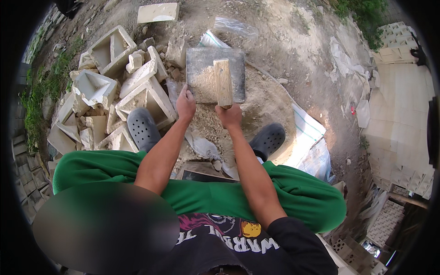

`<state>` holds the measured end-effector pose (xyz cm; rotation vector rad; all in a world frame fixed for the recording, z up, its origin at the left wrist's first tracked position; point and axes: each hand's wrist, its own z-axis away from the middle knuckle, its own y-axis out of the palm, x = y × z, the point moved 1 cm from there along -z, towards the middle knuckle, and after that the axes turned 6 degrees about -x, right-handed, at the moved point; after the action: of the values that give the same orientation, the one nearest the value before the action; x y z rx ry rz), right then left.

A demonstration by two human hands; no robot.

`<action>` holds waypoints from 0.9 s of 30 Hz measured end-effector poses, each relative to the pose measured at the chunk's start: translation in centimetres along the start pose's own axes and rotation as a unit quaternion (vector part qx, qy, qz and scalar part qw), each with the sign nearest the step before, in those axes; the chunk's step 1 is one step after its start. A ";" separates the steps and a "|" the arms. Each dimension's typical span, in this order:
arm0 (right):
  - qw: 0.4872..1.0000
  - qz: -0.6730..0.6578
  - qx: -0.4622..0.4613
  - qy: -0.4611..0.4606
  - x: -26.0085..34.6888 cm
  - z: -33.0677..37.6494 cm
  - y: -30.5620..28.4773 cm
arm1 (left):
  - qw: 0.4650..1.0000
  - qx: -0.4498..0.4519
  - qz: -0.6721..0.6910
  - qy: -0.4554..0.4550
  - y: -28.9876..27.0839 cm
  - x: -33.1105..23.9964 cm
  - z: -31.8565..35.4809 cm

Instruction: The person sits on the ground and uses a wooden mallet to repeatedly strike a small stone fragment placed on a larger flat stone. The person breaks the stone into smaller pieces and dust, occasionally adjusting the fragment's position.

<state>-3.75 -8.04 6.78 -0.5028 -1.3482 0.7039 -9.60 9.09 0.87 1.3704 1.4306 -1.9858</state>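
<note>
A wooden mallet [223, 82] with a long, pale block head is in my right hand [228, 115], its fingers closed round the near end; the handle itself is mostly hidden. Beneath the mallet lies a dark flat slab [238, 68], its left part strewn with crushed pale crumbs [201, 85]. My left hand [186, 104] is at the slab's near left corner, fingers curled in against the edge. How firm that grip is does not show. Around the slab spreads a heap of pale crushed grit [206, 126] on the ground between my feet.
Broken pale plaster-like box pieces [142, 98] are piled at my left. White sacking [307, 126] lies under the grit to the right. My grey clogs [268, 141] flank the heap. A pale rectangular block [158, 13] and clear plastic [236, 27] lie farther off. Stacked pale blocks [398, 105] stand far right.
</note>
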 end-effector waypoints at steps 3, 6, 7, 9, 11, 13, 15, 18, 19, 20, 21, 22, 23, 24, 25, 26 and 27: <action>0.998 0.050 0.000 0.041 -3.6 -0.8 0.7 | 0.999 -0.019 0.001 0.035 0.9 0.1 -0.2; 0.991 -0.032 0.056 0.115 -4.3 -1.6 0.4 | 0.998 -0.018 0.054 -0.019 2.1 1.9 -2.1; 0.983 -0.086 0.080 0.141 -3.6 -1.6 0.0 | 0.998 0.020 0.055 -0.033 2.2 2.7 -3.5; 0.964 -0.159 0.089 0.194 -1.7 -1.1 -1.5 | 0.992 0.095 0.056 -0.063 2.5 3.5 -6.3; 0.952 -0.194 0.073 0.227 -1.4 -1.1 -3.8 | 0.962 0.136 0.129 -0.199 2.8 1.5 -6.9; 0.952 -0.201 0.052 0.226 -1.3 -1.9 -5.9 | 0.949 0.135 0.130 -0.253 3.4 0.8 -7.6; 0.943 -0.247 0.010 0.221 -1.1 -2.7 -8.0 | 0.968 0.101 0.063 -0.221 3.8 0.1 -8.0; 0.940 -0.266 -0.028 0.213 0.0 -3.7 -11.4 | 0.983 0.062 0.032 -0.167 3.7 1.0 -8.1; 0.940 -0.265 -0.034 0.210 0.5 -4.0 -12.5 | 0.986 0.048 0.027 -0.158 3.6 1.6 -8.6; 0.930 -0.290 -0.041 0.222 -0.1 -4.1 -14.0 | 0.992 0.032 0.019 -0.124 3.7 0.0 -7.3; 0.927 -0.298 -0.050 0.221 0.1 -4.1 -15.1 | 0.994 0.021 0.031 -0.106 3.3 -0.8 -6.7; 0.924 -0.306 -0.058 0.220 0.3 -4.1 -16.1 | 0.995 0.009 0.043 -0.088 2.8 -1.7 -6.0; 0.921 -0.315 -0.068 0.218 0.3 -4.0 -17.0 | 0.996 -0.002 0.057 -0.070 2.3 -2.8 -5.4; 0.915 -0.328 -0.078 0.219 -0.2 -4.0 -17.4 | 0.996 -0.034 0.066 -0.046 1.9 -4.7 -4.1; 0.912 -0.334 -0.087 0.223 -0.7 -4.0 -17.8 | 0.996 -0.035 0.075 -0.042 1.8 -5.9 -3.4; 0.908 -0.341 -0.091 0.224 -0.7 -3.9 -18.0 | 0.995 -0.042 0.084 -0.038 1.6 -6.8 -3.1; 0.905 -0.349 -0.095 0.225 -0.8 -3.8 -18.1 | 0.994 -0.048 0.093 -0.035 1.6 -7.4 -2.6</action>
<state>2.95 -21.06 18.16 -0.2745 -1.0493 -0.1374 -3.59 8.77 6.13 1.3277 1.3001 -1.8053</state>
